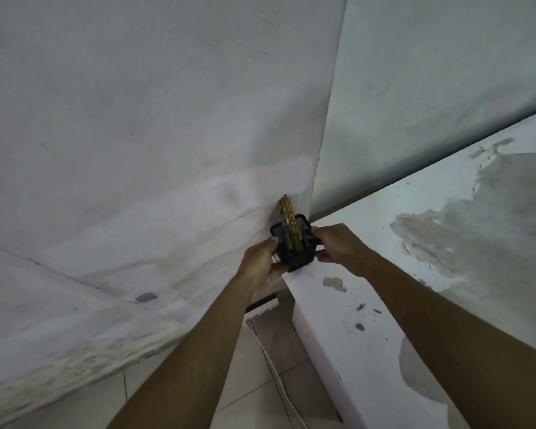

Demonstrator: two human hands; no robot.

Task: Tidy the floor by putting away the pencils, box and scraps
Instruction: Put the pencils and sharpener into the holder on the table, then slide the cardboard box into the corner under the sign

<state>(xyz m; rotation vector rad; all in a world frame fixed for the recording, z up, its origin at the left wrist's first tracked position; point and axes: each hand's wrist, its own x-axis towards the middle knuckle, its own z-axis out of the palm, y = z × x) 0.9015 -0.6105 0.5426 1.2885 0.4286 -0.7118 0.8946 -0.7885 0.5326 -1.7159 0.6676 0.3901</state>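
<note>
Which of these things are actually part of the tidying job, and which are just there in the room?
Part of the job:
- pencils, standing in the holder
- black mesh holder, held at the shelf's corner
- left hand and right hand, one on each side of it

Just there:
- white shelf with peeling paint
- white cable on the floor
- wall

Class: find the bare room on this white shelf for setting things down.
Free: the long white shelf top, from the right hand to the peeled-paint patch. Crowded: the wall corner, where both hands, left hand included, grip the black mesh pencil holder.
</note>
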